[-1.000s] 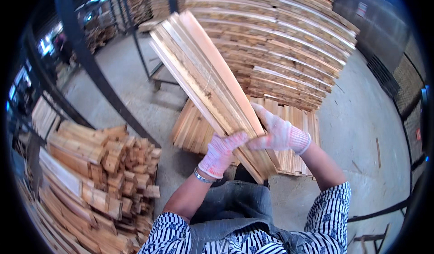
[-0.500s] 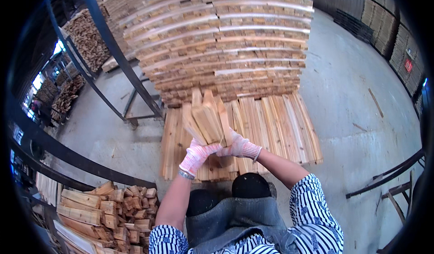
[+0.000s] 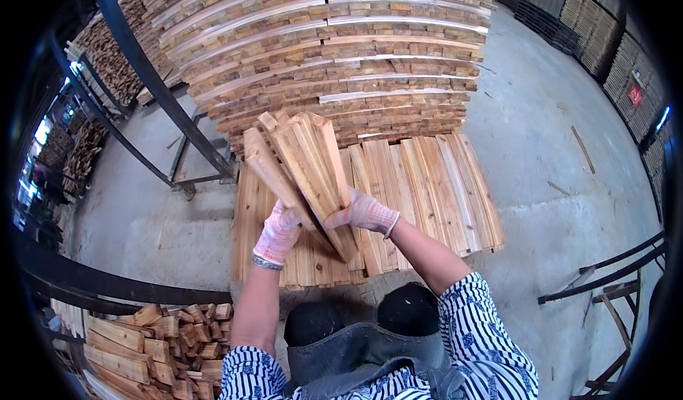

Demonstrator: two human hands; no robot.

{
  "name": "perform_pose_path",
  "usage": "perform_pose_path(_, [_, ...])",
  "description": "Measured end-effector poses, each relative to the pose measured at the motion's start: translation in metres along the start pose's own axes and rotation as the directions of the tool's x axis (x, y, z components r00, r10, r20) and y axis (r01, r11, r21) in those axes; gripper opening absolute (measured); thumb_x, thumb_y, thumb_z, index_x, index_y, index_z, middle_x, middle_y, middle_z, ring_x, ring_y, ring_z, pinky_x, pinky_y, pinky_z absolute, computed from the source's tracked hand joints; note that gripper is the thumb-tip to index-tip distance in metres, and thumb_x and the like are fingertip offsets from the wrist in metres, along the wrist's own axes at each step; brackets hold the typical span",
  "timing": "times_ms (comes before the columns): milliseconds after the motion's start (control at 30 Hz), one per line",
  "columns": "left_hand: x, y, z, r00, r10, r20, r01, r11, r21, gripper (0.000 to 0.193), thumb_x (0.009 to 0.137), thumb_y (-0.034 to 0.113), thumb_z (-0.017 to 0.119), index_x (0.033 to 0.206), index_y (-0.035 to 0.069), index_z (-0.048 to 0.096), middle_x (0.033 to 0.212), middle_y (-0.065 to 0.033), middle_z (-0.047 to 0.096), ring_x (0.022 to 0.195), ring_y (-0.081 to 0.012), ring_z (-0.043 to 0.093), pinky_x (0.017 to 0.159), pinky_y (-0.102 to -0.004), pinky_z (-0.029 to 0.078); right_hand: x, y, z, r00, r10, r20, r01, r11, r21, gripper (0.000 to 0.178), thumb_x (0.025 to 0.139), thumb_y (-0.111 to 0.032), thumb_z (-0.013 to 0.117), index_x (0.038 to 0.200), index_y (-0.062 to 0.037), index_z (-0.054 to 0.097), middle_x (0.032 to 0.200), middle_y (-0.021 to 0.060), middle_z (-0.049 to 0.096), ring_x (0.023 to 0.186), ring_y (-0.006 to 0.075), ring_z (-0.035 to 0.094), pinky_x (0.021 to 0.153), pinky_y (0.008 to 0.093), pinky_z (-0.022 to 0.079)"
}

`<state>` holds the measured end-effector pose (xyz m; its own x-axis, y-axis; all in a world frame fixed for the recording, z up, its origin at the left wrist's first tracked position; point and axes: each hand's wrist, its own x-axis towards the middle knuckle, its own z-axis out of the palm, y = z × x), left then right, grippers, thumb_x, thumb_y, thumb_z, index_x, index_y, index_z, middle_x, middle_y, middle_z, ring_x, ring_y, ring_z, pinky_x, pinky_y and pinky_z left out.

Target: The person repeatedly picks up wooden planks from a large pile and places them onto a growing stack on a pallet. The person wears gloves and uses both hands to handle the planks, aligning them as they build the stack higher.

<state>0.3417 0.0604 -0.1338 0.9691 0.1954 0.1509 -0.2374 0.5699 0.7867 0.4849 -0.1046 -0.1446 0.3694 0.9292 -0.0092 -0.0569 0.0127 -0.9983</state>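
- Room: grey concrete floor (image 3: 526, 158), two loose brown wood strips (image 3: 583, 149) on its right side.
- Tall stack of layered brown boards (image 3: 320, 51) filled the top of view.
- Curved black metal frame (image 3: 135, 65) stood left of it; the lens bent its edges.
- Low layer of pale brown planks (image 3: 434, 193), laid side by side just in front of the stack, was the surface under the work. Couldn't tell what it rested on.
- Heap of short orange-brown wood offcuts (image 3: 153, 350) sat lower left, apart from the layer.
- Change: half a second earlier, one bundle, hands together. Now split: bundle of tan wooden boards (image 3: 306, 158) on the right, long brown wooden board (image 3: 267, 161) on the left, upper ends fanned apart, both tilted over the layer. Couldn't tell if the lower ends touched it.
- My read: load was being divided, one share per hand, nothing released yet.
- Right hand (image 3: 366, 213), pink-white knit glove: fingers gripped the bundle low down.
- Left hand (image 3: 276, 238), matching glove: fingers closed on the long board's lower part, undersides hidden.
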Motion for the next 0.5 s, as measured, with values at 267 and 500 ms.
perform_pose_path(267, [-0.001, -0.004, -0.026, 0.958, 0.067, -0.279, 0.001, 0.972, 0.236, 0.082, 0.078, 0.031, 0.089, 0.145, 0.008, 0.048, 0.137, -0.0050, 0.059, 0.126, -0.0212, 0.056, 0.106, -0.0385, 0.046, 0.008, -0.001, -0.009, 0.967, 0.123, 0.222, -0.136, 0.990, 0.043, 0.085, 0.077, -0.022, 0.088, 0.149, -0.0054, 0.045, 0.137, 0.0079, 0.060, 0.126, 0.0179, 0.052, 0.110, 0.0332, 0.040])
perform_pose_path(500, [0.007, 0.000, -0.034, 0.974, 0.104, -0.202, -0.023, 0.930, 0.367, 0.069, 0.081, 0.024, 0.086, 0.138, 0.007, 0.052, 0.132, -0.0066, 0.063, 0.120, -0.0209, 0.061, 0.098, -0.0359, 0.054, -0.007, 0.022, 0.019, 0.987, -0.046, -0.155, 0.028, 0.993, -0.117, 0.103, 0.074, -0.033, 0.089, 0.153, -0.0022, 0.030, 0.140, 0.0174, 0.053, 0.133, 0.0275, 0.048, 0.114, 0.0371, 0.037])
